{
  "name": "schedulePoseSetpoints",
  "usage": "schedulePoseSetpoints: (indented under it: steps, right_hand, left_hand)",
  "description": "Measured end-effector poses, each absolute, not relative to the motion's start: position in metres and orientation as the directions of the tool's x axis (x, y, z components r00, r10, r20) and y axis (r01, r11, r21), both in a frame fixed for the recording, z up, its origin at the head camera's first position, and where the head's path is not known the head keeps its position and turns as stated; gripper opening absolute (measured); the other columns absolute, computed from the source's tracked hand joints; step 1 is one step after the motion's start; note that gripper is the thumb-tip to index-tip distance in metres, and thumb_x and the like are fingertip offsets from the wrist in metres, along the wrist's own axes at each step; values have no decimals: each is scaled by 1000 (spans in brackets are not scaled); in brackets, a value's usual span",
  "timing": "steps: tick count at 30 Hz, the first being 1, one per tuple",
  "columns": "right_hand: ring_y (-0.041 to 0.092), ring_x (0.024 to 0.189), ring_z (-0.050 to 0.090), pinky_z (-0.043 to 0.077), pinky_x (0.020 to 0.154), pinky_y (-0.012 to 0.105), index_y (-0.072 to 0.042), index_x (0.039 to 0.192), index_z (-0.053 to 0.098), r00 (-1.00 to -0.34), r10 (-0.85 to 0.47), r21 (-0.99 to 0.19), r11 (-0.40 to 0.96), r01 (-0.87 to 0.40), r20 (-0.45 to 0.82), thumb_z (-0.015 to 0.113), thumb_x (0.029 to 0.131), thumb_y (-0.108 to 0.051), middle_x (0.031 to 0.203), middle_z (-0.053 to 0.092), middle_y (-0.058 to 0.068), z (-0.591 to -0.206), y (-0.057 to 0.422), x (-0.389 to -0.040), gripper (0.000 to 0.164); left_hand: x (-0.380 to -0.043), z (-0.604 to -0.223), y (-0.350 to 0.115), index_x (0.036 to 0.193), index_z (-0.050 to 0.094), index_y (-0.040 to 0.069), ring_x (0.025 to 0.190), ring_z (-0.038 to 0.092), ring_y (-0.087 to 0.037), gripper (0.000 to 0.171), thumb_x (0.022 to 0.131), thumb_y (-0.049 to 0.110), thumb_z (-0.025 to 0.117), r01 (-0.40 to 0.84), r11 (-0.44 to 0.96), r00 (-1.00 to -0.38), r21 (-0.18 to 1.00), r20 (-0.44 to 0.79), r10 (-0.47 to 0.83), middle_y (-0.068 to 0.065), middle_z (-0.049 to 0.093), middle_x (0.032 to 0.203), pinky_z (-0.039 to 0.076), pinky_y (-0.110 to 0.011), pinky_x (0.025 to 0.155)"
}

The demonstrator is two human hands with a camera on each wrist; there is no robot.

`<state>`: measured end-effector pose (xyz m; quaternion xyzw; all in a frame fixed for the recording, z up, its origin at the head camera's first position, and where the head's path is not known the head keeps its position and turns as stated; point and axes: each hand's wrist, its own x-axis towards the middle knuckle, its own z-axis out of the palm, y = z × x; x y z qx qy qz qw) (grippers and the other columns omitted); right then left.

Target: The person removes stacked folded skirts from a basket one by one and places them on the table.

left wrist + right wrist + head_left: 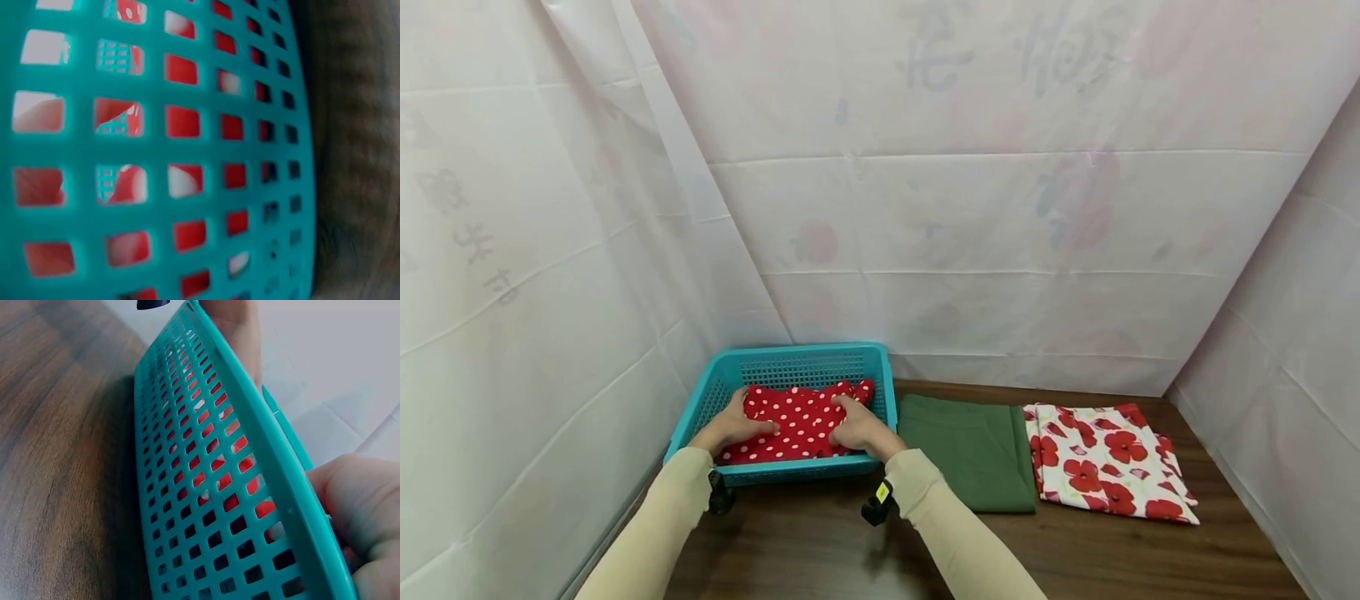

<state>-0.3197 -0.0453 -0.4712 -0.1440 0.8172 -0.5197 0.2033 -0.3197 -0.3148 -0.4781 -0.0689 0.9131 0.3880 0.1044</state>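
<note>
A red cloth with white polka dots (797, 421) lies bunched inside a turquoise plastic basket (778, 475). At its left side my left hand (735, 423) holds the cloth, thumb on top. My right hand (859, 427) holds the right part, its thumb also over the fabric. Some fingers of both hands are hidden by cloth and basket. In the left wrist view the basket wall (153, 150) fills most of the picture, with red fabric behind its holes. The right wrist view shows my right hand (369, 519) over the basket rim.
Right of the basket lies a folded green cloth (966, 454). Beside it is a folded white cloth with red flowers (1108, 462). All stand on a dark wooden table (805, 542). White printed sheets (985, 250) hang behind and on both sides.
</note>
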Motion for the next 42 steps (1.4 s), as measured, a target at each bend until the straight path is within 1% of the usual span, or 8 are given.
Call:
schedulePoseSetpoints:
  steps: [5, 11, 15, 21, 26, 30, 38, 42]
  right_hand:
    - [14, 46, 32, 40, 49, 26, -6, 154, 45, -906, -396, -917, 398, -21, -151, 66, 89, 1, 125, 58, 26, -469, -47, -320, 68]
    - [13, 48, 39, 41, 47, 23, -5, 137, 64, -953, -295, -905, 422, -60, -75, 67, 91, 0, 138, 58, 17, -467, -48, -319, 46]
    - [14, 41, 34, 36, 43, 23, -14, 140, 64, -945, -323, -907, 411, -92, -51, 63, 87, 5, 140, 59, 15, -467, -47, -320, 56]
    - [12, 54, 38, 40, 47, 25, -17, 153, 51, -924, -380, -925, 367, -100, -51, 64, 84, 2, 161, 42, 11, -458, -40, -323, 72]
    - [16, 88, 60, 59, 67, 30, -14, 140, 66, -958, -287, -958, 279, -64, -20, 74, 93, -19, 144, 59, 11, -440, -29, -320, 48]
    - [23, 105, 65, 63, 81, 38, -18, 127, 75, -962, -274, -978, 202, -46, -12, 79, 92, -25, 136, 61, 11, -422, -15, -315, 36]
    - [23, 92, 71, 63, 79, 35, -16, 128, 74, -944, -330, -964, 247, -104, 17, 78, 91, -31, 127, 66, 13, -398, 18, -302, 40]
    - [24, 105, 65, 63, 80, 37, -16, 136, 69, -940, -337, -934, 320, -160, 45, 78, 92, -25, 136, 60, 14, -397, 37, -291, 46]
  left_hand:
    - [-319, -469, -313, 162, 12, 4, 140, 28, -54, 106, 87, 27, 82, -138, 663, -972, 736, -230, 53, -34, 24, 156, 42, -67, 108]
    - [-316, -466, -313, 155, 43, 11, 138, 34, -51, 83, 84, 21, 85, -65, 647, -976, 759, -184, 117, -30, 35, 154, 57, -54, 94]
    - [-309, -462, -315, 148, 55, 14, 136, 37, -49, 71, 83, 21, 85, -15, 640, -985, 768, -123, 125, -28, 42, 151, 61, -48, 87]
    - [-300, -447, -320, 149, 54, 17, 137, 37, -46, 74, 82, 24, 87, 32, 599, -989, 800, -61, 134, -26, 41, 151, 62, -43, 84]
    - [-292, -429, -319, 151, 51, 18, 137, 37, -44, 76, 84, 26, 85, 49, 535, -994, 844, -13, 111, -25, 39, 152, 62, -42, 84]
    - [-283, -418, -311, 153, 49, 20, 138, 39, -43, 77, 85, 25, 84, 70, 431, -993, 900, 24, 112, -23, 37, 154, 63, -42, 84]
    - [-263, -409, -292, 152, 50, 21, 130, 48, -36, 75, 86, 24, 84, 113, 299, -991, 948, 84, 108, -17, 42, 151, 63, -40, 81]
    - [-252, -415, -271, 150, 54, 19, 127, 52, -32, 67, 89, 24, 81, 138, 242, -987, 960, 112, 119, -15, 46, 148, 63, -39, 81]
